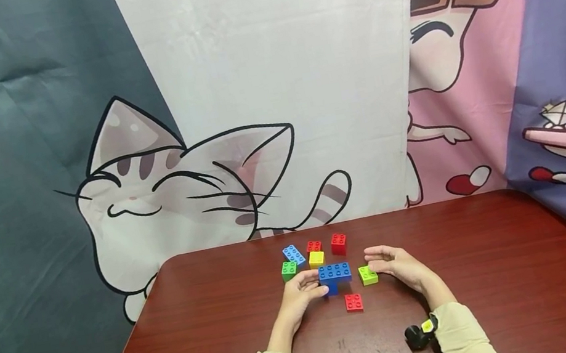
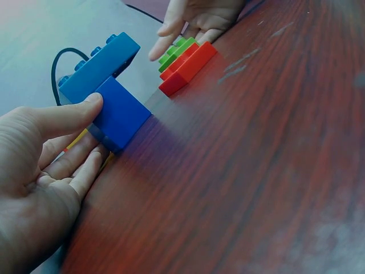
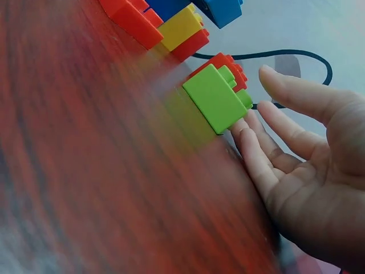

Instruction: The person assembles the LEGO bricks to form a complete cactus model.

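Observation:
My left hand point(image 1: 298, 295) pinches a blue toy-brick stack point(image 1: 335, 274). In the left wrist view, the thumb lies on the deep-blue lower brick point(image 2: 122, 113) and the fingers are behind it. A longer, lighter blue brick point(image 2: 101, 65) sits on top and overhangs the lower one. My right hand point(image 1: 399, 266) is beside a lime green brick point(image 1: 368, 275), its fingers extended and the thumb apart from it. Whether a fingertip touches the lime brick point(image 3: 215, 101) I cannot tell. Just in front of the stack lies a flat red brick point(image 1: 353, 303).
Behind the stack are a yellow brick point(image 1: 316, 259), a green brick point(image 1: 289, 270), a light blue brick point(image 1: 293, 255) and two red bricks, one point(image 1: 338, 244) standing further right. A printed cloth point(image 1: 278, 77) hangs behind the brown table point(image 1: 187, 342).

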A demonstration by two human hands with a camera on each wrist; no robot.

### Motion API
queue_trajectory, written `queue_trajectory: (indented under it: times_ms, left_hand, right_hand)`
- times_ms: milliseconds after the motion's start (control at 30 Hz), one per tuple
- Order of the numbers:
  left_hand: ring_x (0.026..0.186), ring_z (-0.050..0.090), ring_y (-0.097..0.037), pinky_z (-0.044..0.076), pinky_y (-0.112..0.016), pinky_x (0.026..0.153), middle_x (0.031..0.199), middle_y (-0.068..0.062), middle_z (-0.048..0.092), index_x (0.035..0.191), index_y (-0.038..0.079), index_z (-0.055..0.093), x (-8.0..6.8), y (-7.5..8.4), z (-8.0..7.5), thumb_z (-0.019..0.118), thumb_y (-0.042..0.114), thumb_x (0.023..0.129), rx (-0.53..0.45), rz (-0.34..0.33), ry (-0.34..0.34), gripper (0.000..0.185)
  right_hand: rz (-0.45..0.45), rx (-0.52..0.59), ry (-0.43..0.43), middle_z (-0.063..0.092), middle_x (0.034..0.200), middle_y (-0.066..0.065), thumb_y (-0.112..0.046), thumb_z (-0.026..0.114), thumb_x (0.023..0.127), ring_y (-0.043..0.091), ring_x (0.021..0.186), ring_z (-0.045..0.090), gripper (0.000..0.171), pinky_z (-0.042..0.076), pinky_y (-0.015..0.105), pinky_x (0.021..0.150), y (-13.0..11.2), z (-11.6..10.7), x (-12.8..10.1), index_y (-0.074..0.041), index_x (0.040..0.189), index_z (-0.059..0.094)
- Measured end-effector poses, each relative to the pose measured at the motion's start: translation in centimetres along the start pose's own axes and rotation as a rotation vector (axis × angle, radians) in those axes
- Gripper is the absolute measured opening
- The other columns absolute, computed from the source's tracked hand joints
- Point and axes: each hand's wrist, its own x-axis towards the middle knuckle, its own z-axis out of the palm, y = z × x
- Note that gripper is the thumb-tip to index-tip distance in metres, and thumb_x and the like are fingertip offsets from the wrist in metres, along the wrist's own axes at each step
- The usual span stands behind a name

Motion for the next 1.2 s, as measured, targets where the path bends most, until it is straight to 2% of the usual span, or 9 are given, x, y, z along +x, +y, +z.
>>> queue_trajectory:
  times_ms: [100, 233, 367, 467, 633, 833, 1067, 1200]
  left_hand:
    - [0.116, 0.058, -0.031, 0.049, -0.037, 0.097, 0.123, -0.022, 0.059, 0.123, -0.002, 0.055, -0.02, 0.05, 0.0, 0.073, 0.013, 0.079, -0.001, 0.003, -0.001, 0.05]
    - [0.116, 0.058, -0.031, 0.049, -0.037, 0.097, 0.123, -0.022, 0.059, 0.123, -0.002, 0.055, -0.05, 0.07, -0.01, 0.072, 0.013, 0.079, 0.0, 0.001, 0.002, 0.049]
    - [0.116, 0.058, -0.031, 0.049, -0.037, 0.097, 0.123, -0.021, 0.059, 0.123, -0.002, 0.055, -0.07, 0.11, 0.0, 0.073, 0.013, 0.079, -0.001, -0.002, 0.003, 0.049]
    - [0.116, 0.058, -0.031, 0.049, -0.037, 0.097, 0.123, -0.022, 0.059, 0.123, -0.002, 0.055, -0.03, 0.12, 0.01, 0.073, 0.013, 0.079, -0.004, -0.002, -0.001, 0.049]
    - [0.115, 0.058, -0.031, 0.05, -0.037, 0.097, 0.122, -0.022, 0.059, 0.122, -0.003, 0.055, -0.01, 0.09, -0.01, 0.073, 0.013, 0.079, -0.001, 0.006, -0.002, 0.049]
    - [0.115, 0.059, -0.031, 0.05, -0.037, 0.096, 0.121, -0.022, 0.06, 0.121, -0.003, 0.055, 0.05, 0.0, 0.02, 0.073, 0.013, 0.078, -0.004, 0.009, -0.003, 0.049]
    - [0.113, 0.06, -0.027, 0.05, -0.036, 0.097, 0.12, -0.022, 0.061, 0.12, -0.003, 0.056, 0.04, 0.13, 0.0, 0.073, 0.012, 0.078, -0.011, 0.003, 0.002, 0.048]
    - [0.113, 0.06, -0.026, 0.05, -0.036, 0.097, 0.121, -0.021, 0.061, 0.12, -0.003, 0.057, -0.03, 0.27, 0.01, 0.073, 0.011, 0.078, -0.004, -0.004, 0.007, 0.047]
  right_hand:
    - [-0.019, -0.044, -0.028, 0.046, 0.138, 0.026, -0.017, 0.064, 0.086, 0.029, 0.122, 0.053, 0.059, 0.045, 0.037, 0.103, 0.06, -0.03, -0.01, 0.005, 0.136, 0.04]
    - [-0.03, -0.067, -0.053, 0.044, 0.14, 0.026, -0.018, 0.066, 0.084, 0.036, 0.128, 0.046, 0.061, 0.033, 0.049, 0.111, -0.05, 0.15, -0.07, 0.005, 0.135, 0.042]
    - [-0.029, -0.092, -0.056, 0.044, 0.14, 0.024, -0.02, 0.068, 0.082, 0.036, 0.13, 0.043, 0.061, 0.028, 0.053, 0.113, -0.21, 0.43, -0.08, 0.003, 0.135, 0.044]
    - [-0.025, -0.131, -0.055, 0.047, 0.138, 0.022, -0.02, 0.07, 0.081, 0.032, 0.126, 0.047, 0.062, 0.035, 0.047, 0.109, -0.35, 0.57, -0.09, 0.0, 0.134, 0.046]
    - [-0.033, -0.17, -0.076, 0.048, 0.136, 0.024, -0.017, 0.072, 0.078, 0.029, 0.119, 0.051, 0.064, 0.047, 0.033, 0.096, -0.49, 0.7, -0.14, 0.0, 0.134, 0.047]
    - [-0.031, -0.203, -0.083, 0.048, 0.137, 0.024, -0.015, 0.074, 0.076, 0.03, 0.117, 0.052, 0.065, 0.048, 0.04, 0.095, -0.55, 0.89, -0.24, -0.002, 0.134, 0.047]
    - [-0.029, -0.246, -0.085, 0.051, 0.133, 0.023, -0.009, 0.073, 0.075, 0.024, 0.106, 0.054, 0.063, 0.05, 0.03, 0.084, -0.45, 0.94, -0.12, -0.004, 0.133, 0.048]
    - [-0.034, -0.251, -0.072, 0.053, 0.132, 0.022, -0.011, 0.072, 0.076, 0.024, 0.107, 0.056, 0.061, 0.05, 0.03, 0.086, -0.27, 0.92, 0.0, -0.004, 0.132, 0.05]
